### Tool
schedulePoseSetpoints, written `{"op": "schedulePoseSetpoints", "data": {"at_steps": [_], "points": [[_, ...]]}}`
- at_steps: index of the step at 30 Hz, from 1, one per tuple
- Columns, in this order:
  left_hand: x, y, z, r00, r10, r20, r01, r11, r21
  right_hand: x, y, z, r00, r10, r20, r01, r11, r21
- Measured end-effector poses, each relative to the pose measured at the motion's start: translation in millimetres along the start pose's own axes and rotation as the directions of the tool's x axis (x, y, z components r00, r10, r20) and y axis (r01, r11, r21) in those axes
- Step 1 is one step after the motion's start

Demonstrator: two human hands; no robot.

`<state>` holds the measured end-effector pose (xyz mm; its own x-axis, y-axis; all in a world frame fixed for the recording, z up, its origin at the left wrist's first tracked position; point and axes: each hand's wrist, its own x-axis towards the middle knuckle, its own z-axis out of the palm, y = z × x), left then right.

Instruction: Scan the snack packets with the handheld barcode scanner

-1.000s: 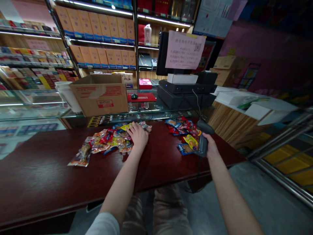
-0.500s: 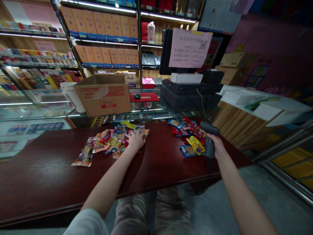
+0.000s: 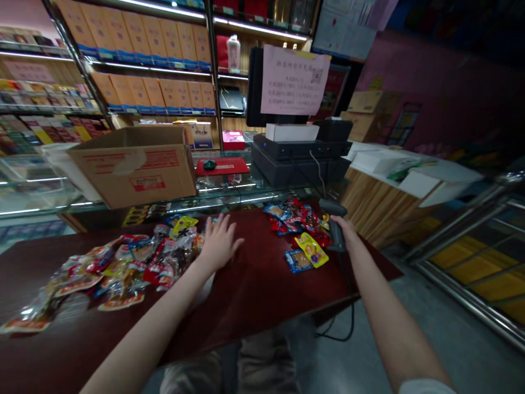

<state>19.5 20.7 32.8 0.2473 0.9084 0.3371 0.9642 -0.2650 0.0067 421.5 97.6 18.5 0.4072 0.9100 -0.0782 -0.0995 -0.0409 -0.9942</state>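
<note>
From here, the sheet point(image 3: 293, 82) on the monitor point(image 3: 255, 82) shows Chinese characters, numerals and a square code, mostly too blurred to read, like the carton point(image 3: 98, 178)'s red label point(image 3: 147, 183). Left hand point(image 3: 219, 243): released, fingers spread, at the right end of the left packet pile point(image 3: 139, 257) on the table point(image 3: 246, 295). That pile spreads wider than before. Right hand point(image 3: 348, 231): grips the scanner point(image 3: 337, 236) beside the right packet pile point(image 3: 297, 219).

Dark red-brown is noted on the bench point(image 3: 246, 303), dark grey on the scanner point(image 3: 333, 208), yellow on one packet point(image 3: 311, 250); red print is borne by the tan carton point(image 3: 110, 178).
</note>
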Motion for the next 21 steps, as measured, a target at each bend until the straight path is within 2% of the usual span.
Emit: {"op": "schedulePoseSetpoints", "data": {"at_steps": [3,5,8,10,13,15,21], "points": [[70,56,19.8,0.992,0.108,0.063,-0.087,0.958,-0.272,24,2,-8,0.999,0.043,-0.001,-0.043,0.999,0.014],[114,85,37.2,0.993,0.095,0.063,-0.064,0.921,-0.385,34,5,-13,0.996,0.088,-0.003,-0.088,0.996,0.032],[163,112,64.8,0.988,0.06,0.144,0.009,0.9,-0.435,39,14,-15,0.992,0.125,-0.011,-0.125,0.991,0.052],[181,121,81.4,0.968,0.059,0.243,0.054,0.9,-0.432,40,20,-10,0.992,0.13,0.001,-0.13,0.991,-0.015],[189,126,98.5,0.936,0.079,0.344,0.08,0.901,-0.425,41,30,3,0.993,0.118,0.004,-0.117,0.99,-0.079],[186,125,102.9,0.935,0.088,0.343,0.076,0.896,-0.437,42,36,12,0.994,0.105,0.007,-0.103,0.988,-0.115],[155,107,92.4,0.947,0.106,0.302,0.033,0.906,-0.422,27,51,37,0.997,0.065,0.038,-0.056,0.978,-0.201]]}}
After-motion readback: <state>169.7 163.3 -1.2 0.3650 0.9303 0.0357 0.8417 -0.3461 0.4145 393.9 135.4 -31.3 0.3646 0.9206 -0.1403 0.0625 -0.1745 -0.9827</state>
